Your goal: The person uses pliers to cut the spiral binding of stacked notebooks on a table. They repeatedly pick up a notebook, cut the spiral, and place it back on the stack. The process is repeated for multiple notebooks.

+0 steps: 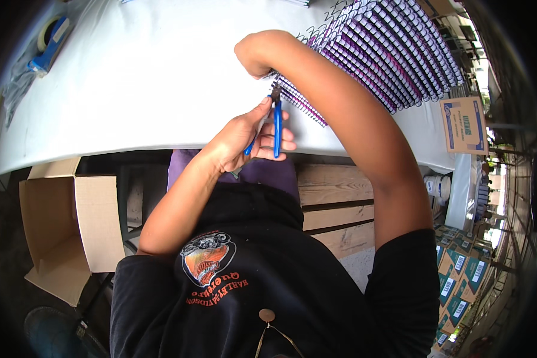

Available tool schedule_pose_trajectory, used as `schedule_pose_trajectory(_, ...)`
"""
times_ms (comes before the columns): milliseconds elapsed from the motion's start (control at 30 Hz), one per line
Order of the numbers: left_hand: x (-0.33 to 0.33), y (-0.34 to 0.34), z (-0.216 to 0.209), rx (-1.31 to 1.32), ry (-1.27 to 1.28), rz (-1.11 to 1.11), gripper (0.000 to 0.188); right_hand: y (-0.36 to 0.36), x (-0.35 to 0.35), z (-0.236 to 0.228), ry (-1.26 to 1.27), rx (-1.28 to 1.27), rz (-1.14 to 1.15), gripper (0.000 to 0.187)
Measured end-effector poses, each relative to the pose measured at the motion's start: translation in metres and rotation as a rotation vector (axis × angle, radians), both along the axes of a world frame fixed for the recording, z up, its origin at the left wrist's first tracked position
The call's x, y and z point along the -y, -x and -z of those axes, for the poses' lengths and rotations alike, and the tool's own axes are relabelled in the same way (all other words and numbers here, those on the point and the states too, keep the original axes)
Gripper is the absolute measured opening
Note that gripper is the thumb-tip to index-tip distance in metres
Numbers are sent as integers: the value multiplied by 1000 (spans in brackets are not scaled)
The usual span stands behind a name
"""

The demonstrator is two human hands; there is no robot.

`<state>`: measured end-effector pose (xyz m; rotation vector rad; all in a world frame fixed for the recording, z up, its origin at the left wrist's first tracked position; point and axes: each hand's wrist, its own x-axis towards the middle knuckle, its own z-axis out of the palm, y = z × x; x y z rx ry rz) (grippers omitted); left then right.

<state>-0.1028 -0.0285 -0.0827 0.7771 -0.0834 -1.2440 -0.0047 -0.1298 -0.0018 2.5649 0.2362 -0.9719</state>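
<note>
My left hand point(244, 134) is closed on a pair of cutting pliers point(277, 128) with blue handles. The dark jaws point away from me and meet the near-left end of a spiral-bound notebook point(304, 107), whose coiled spine faces up. My right arm reaches across from the right. At its end my right hand point(259, 52) bends down beside that same coil end, its fingers mostly hidden behind the wrist. Beyond the right forearm lies a large row of spiral-bound notebooks point(388, 53) with purple edges, black coils uppermost. Loose wire ends stick out at their far-left side.
A white-covered table point(131, 77) spans the front. A blue tape dispenser point(51, 45) lies at the far left. An open cardboard box point(95, 224) stands below the left edge, a small carton point(464, 125) at the table's right end. Stacked green-and-brown boxes point(459, 274) fill the lower right.
</note>
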Motion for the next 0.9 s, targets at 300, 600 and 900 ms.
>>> schedule_pose_trajectory(300,3,-7,17,-152,448,67,54,-8,6,-13,70,-151,-98,19)
schedule_pose_trajectory(600,8,-6,11,56,139,-32,54,-13,6,-14,134,-215,-48,31)
schedule_pose_trajectory(900,8,5,0,31,-6,-111,51,-9,6,-21,20,-178,3,24)
